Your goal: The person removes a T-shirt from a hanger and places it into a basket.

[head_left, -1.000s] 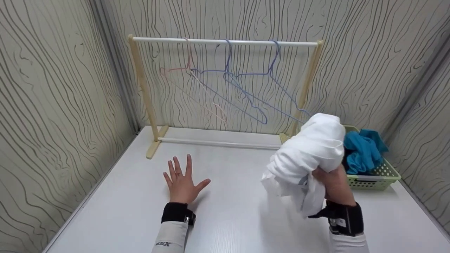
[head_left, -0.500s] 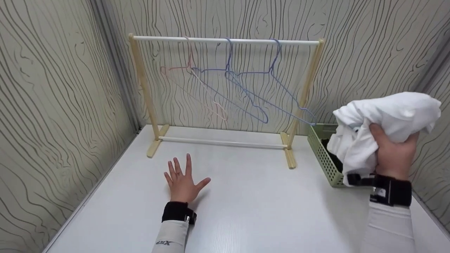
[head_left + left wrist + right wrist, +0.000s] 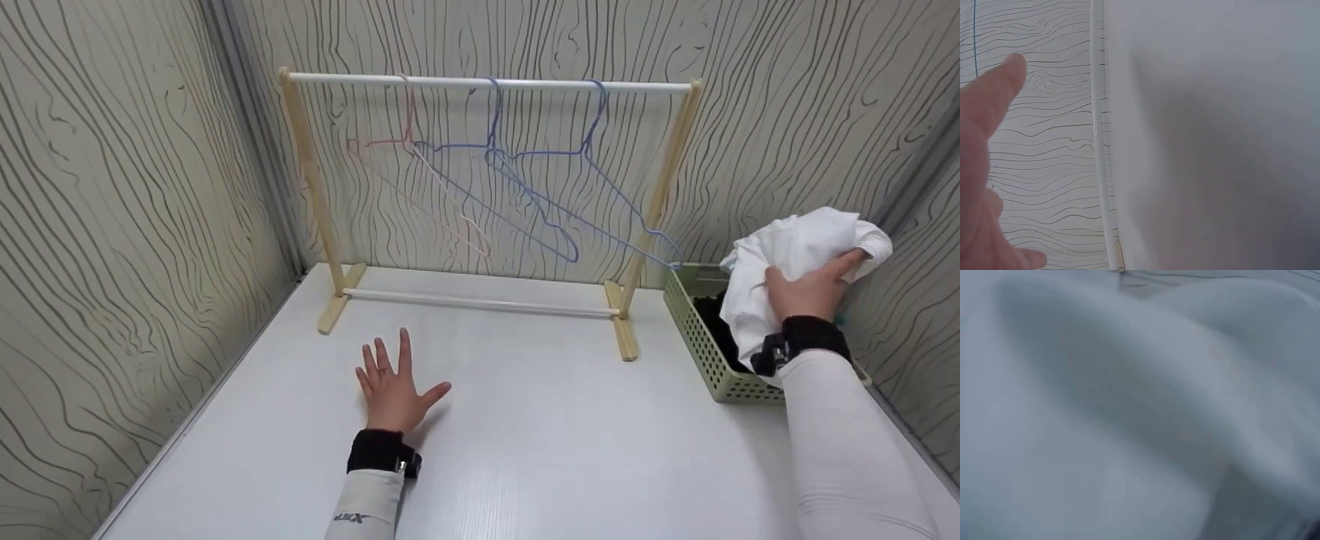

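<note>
My right hand (image 3: 810, 295) grips a bunched white cloth (image 3: 799, 244) over the green perforated basket (image 3: 694, 337) at the right. Folds of the cloth (image 3: 1072, 467) fill nearly the whole right wrist view, blurred, and hide the fingers there. Part of the cloth hangs down inside the basket's rim in the head view. Dark fabric (image 3: 711, 315) shows in the basket beside it. My left hand (image 3: 394, 394) is spread with straight fingers over the white table, holding nothing. In the left wrist view, fingers of that hand (image 3: 988, 112) reach in from the left.
A rack with a white top rail (image 3: 450, 80) and wooden posts stands at the back of the table (image 3: 525, 420). On it hang a pink hanger (image 3: 409, 127) and two blue hangers (image 3: 493, 127). The right hanger's lower corner reaches the basket's back-left corner. Patterned walls enclose the table.
My right hand has carried the white cloth rightward from over the table, then slightly lower over the basket. The cloth now covers most of the teal fabric. My left hand has stayed put.
</note>
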`<move>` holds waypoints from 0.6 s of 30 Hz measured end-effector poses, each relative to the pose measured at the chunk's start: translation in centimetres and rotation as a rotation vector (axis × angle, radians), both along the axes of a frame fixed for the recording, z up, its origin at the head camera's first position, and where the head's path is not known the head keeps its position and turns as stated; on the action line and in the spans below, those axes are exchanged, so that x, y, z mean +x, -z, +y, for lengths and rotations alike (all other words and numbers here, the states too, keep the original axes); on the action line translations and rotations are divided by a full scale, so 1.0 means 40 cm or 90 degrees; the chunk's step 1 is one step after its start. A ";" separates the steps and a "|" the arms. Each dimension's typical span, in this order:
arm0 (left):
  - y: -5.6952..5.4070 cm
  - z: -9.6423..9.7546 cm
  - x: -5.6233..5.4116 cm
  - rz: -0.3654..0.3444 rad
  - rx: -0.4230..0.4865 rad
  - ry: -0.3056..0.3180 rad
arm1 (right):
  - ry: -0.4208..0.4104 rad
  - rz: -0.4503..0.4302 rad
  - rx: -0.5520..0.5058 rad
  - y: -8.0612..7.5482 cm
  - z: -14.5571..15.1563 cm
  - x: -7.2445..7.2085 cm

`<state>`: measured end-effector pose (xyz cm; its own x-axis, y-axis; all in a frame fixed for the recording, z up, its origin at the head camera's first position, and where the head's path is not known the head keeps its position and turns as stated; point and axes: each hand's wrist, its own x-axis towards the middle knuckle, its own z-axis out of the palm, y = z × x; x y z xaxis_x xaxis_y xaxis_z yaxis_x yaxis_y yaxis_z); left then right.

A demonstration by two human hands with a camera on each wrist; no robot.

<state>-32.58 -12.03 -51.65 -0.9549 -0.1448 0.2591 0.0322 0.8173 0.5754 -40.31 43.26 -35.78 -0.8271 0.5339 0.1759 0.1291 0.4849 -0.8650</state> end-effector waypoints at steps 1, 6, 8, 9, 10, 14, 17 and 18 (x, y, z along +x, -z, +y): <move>-0.001 0.001 0.000 0.000 -0.002 0.000 | -0.016 -0.021 0.044 0.018 0.002 -0.003; -0.003 0.004 0.001 -0.005 0.003 0.006 | -0.131 -0.105 0.293 0.096 -0.008 -0.016; -0.005 0.006 0.001 -0.004 0.007 0.009 | -0.151 -0.105 0.361 0.119 -0.017 -0.022; -0.005 0.006 0.001 -0.003 0.008 0.011 | -0.146 -0.099 0.380 0.128 -0.023 -0.026; -0.006 0.007 0.001 -0.002 0.010 0.013 | -0.140 -0.097 0.391 0.136 -0.027 -0.028; -0.005 0.007 0.003 -0.009 0.014 0.018 | -0.147 -0.142 0.379 0.161 -0.034 -0.034; -0.006 0.005 0.005 -0.011 0.015 0.019 | -0.181 -0.213 0.349 0.172 -0.032 -0.031; -0.007 0.005 0.006 -0.010 0.016 0.019 | -0.193 -0.231 0.348 0.175 -0.032 -0.030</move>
